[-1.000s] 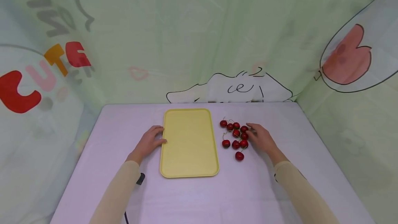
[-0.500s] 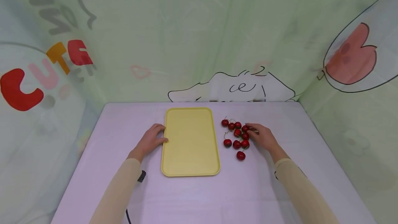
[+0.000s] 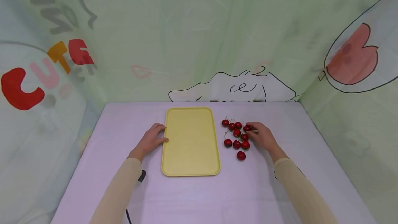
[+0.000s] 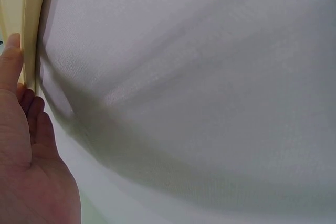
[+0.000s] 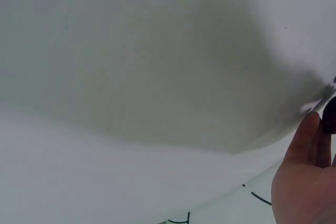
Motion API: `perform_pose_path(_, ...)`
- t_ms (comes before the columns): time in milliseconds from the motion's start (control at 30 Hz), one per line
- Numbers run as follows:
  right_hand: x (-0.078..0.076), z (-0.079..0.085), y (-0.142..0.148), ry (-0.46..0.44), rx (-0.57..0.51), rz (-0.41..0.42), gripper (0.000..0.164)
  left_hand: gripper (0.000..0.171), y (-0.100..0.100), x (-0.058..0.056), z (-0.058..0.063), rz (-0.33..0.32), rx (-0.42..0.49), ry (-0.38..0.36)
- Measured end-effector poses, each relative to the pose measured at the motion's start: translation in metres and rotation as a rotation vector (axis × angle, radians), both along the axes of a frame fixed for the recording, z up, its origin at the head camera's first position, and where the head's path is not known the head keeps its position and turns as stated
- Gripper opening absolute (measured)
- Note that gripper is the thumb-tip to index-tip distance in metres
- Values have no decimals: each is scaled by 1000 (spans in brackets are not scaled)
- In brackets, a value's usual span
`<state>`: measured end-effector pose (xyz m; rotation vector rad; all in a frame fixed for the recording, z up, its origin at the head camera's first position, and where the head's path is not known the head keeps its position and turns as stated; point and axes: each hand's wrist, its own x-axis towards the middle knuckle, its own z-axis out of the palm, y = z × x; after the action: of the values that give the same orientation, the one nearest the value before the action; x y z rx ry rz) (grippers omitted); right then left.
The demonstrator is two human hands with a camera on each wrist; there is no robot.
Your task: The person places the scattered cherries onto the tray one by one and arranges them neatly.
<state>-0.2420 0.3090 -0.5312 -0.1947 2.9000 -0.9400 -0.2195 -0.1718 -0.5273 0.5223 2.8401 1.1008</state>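
Observation:
A yellow rectangular tray (image 3: 191, 142) lies on the table, bare inside. My left hand (image 3: 150, 140) holds its left edge; in the left wrist view the thumb (image 4: 11, 64) lies on the rim, with the other fingers against its outer side. Right of the tray, several dark red cherries (image 3: 237, 133) with thin stems lie in a loose cluster. At the cluster's right side my right hand (image 3: 263, 137) pinches one cherry (image 3: 247, 128) between thumb and fingertips. That cherry (image 5: 330, 116) shows only at the edge of the right wrist view.
A pale lilac cloth covers the table (image 3: 192, 199). Light green printed curtains (image 3: 140, 37) stand behind it and at both sides. A small black object (image 3: 141, 176) and a thin dark cord (image 3: 128, 216) show by the left sleeve.
The cherry at my right fingertips has shifted slightly right and turned, and its stem now shows. A neighbouring cherry has moved a little. My left hand and the tray stay put.

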Motion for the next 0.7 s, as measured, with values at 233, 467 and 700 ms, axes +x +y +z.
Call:
perform_pose_path(233,-2,9,-10,43,-73,-98,43,51,-2,0,-2,-7,4,15)
perform_pose_path(467,-9,18,-33,29,-162,-155,45,52,-3,-3,-7,-3,-1,26)
perform_pose_path(700,-18,26,-73,16,-225,-165,46,51,-3,-3,-6,-5,4,29)
